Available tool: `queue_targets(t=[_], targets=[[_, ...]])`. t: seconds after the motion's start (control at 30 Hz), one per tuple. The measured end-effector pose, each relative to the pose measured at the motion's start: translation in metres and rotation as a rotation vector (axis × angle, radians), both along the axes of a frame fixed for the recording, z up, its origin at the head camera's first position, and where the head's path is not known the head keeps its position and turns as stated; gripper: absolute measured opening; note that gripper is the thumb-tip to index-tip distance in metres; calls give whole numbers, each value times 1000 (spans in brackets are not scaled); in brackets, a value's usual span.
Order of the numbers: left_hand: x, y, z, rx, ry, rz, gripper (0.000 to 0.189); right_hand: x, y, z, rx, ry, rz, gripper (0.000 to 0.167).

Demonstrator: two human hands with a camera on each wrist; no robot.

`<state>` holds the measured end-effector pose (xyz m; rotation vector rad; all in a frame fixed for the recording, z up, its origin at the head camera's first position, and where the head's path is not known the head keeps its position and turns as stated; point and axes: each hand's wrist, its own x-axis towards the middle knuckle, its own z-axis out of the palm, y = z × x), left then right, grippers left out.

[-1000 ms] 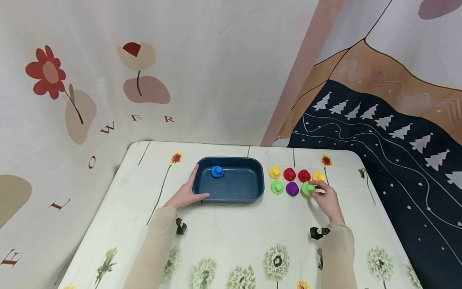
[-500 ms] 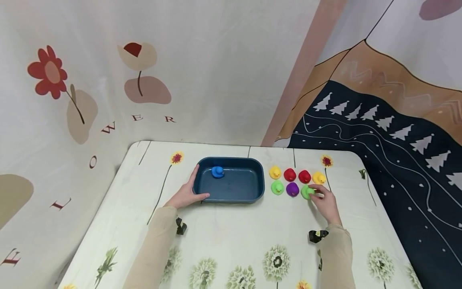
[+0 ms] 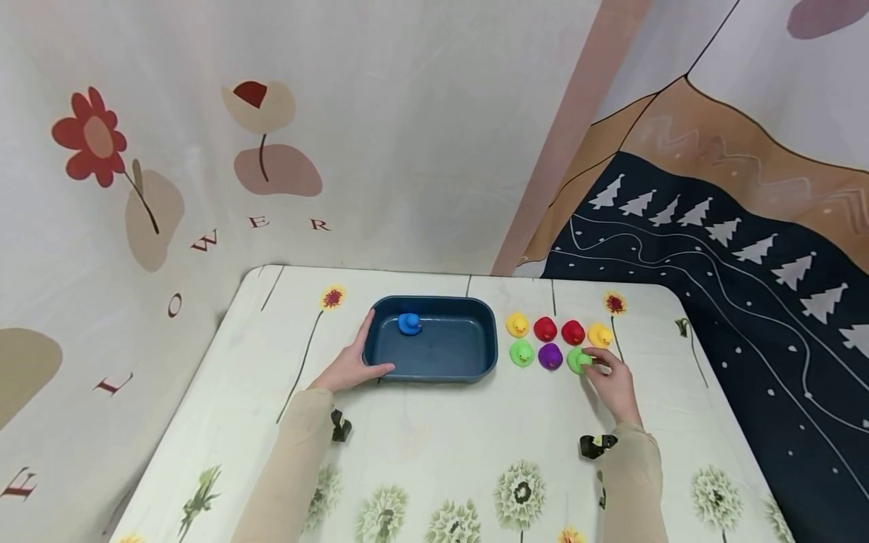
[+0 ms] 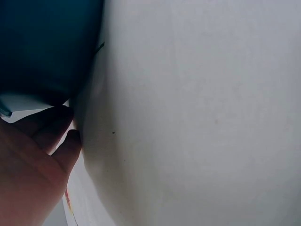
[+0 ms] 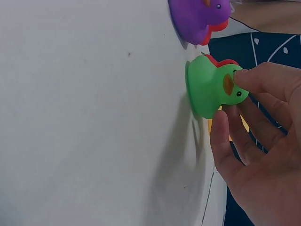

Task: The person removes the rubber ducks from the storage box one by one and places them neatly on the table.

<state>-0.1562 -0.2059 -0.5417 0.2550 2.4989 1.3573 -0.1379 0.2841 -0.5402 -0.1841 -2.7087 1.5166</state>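
Note:
In the head view, a dark blue tray (image 3: 468, 362) stands mid-table with a blue rubber duck (image 3: 409, 324) inside, near its back left. My left hand (image 3: 349, 368) rests against the tray's front left corner, its fingers along the left side and the thumb stretched along the front. To the tray's right, my right hand (image 3: 614, 383) pinches a green rubber duck (image 5: 204, 87) by the head. In the right wrist view that duck sits on the table, and my fingertips touch its head and side. A purple rubber duck (image 5: 193, 19) is beside it.
The other ducks stand in two rows: yellow (image 3: 517, 325), red (image 3: 545, 329), red (image 3: 573, 332) and yellow (image 3: 600, 334) behind, green (image 3: 522, 352) and purple in front. A flower-print cloth (image 3: 441, 437) covers the table. Printed curtains (image 3: 407, 151) hang behind.
Over the last second, my right hand and the green duck have shifted slightly toward me, mostly in the first half second. My left hand and the tray stay in place.

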Motion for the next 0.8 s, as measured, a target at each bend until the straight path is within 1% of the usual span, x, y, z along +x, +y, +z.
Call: queue_targets(t=[0.2,0.37,0.57,0.8], targets=[[-1,0,-1,-2,3,-1,110,1,-1,4,-8,14,5,37],[0,0,0,-3,-1,5,110,0,-5,15,-1,47,-18,44],[0,0,1,-3,-6,7,109,-3,-12,28,17,108,-10,41],[-2,-1,-3,4,-4,10,110,-3,-29,32,-18,116,48,37]])
